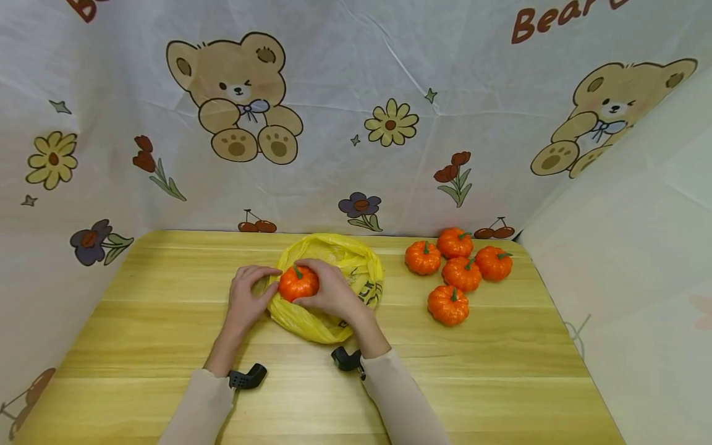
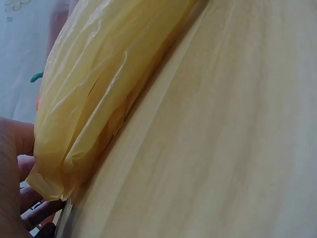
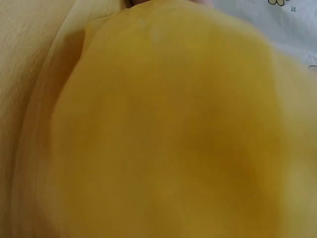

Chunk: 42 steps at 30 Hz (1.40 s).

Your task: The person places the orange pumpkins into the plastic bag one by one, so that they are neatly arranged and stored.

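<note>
A yellow plastic bag [image 1: 319, 330] lies with its mouth spread open on the wooden table. Over the left part of its mouth, my right hand [image 1: 335, 295] grips a small orange pumpkin [image 1: 300, 287] with a green stem, fingers behind it and thumb in front. At the bag's left rim, my left hand [image 1: 245, 298] holds the plastic between thumb and fingers, close beside the pumpkin. In the left wrist view, that hand [image 2: 9, 173] is at the bag's gathered edge, and the bag hides most of the pumpkin. Blurred yellow plastic fills most of the right wrist view.
Several more orange pumpkins stand to the right of the bag, a group at the back and one pumpkin [image 1: 448, 305] nearer the front. A white cloth [image 1: 328, 179] printed with bears and flowers hangs behind the wooden table [image 1: 478, 383] and along its sides.
</note>
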Tool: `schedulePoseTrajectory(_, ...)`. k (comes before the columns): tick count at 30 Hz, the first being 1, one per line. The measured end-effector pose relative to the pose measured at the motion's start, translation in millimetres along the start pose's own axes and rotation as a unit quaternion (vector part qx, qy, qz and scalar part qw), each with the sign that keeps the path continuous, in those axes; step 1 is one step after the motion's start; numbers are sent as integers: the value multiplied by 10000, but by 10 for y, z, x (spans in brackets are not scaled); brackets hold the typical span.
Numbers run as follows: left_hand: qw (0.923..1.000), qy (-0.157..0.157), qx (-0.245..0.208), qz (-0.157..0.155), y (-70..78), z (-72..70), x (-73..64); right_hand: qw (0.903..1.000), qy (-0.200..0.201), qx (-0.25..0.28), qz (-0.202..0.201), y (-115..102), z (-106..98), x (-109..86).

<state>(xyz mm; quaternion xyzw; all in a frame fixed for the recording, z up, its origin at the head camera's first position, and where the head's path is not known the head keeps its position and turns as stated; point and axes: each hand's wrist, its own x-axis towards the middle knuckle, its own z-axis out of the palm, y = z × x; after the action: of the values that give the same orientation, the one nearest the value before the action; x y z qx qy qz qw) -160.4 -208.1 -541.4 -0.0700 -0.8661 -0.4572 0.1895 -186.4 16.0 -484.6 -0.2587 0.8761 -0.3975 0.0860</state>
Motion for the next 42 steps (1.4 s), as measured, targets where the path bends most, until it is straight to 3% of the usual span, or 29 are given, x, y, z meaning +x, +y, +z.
schedulePoseTrajectory(15,10000,-65,-2,-60,16,12,9,9994,-194,289,-75,124,38,9)
schedulePoseTrajectory(32,10000,15,-89,20,-1,20,6,9994,-290,137,106,8,-97,-34)
schedulePoseTrajectory(42,9999,4,-132,34,0,10,-6,9995,-131,86,275,-48,-199,-96)
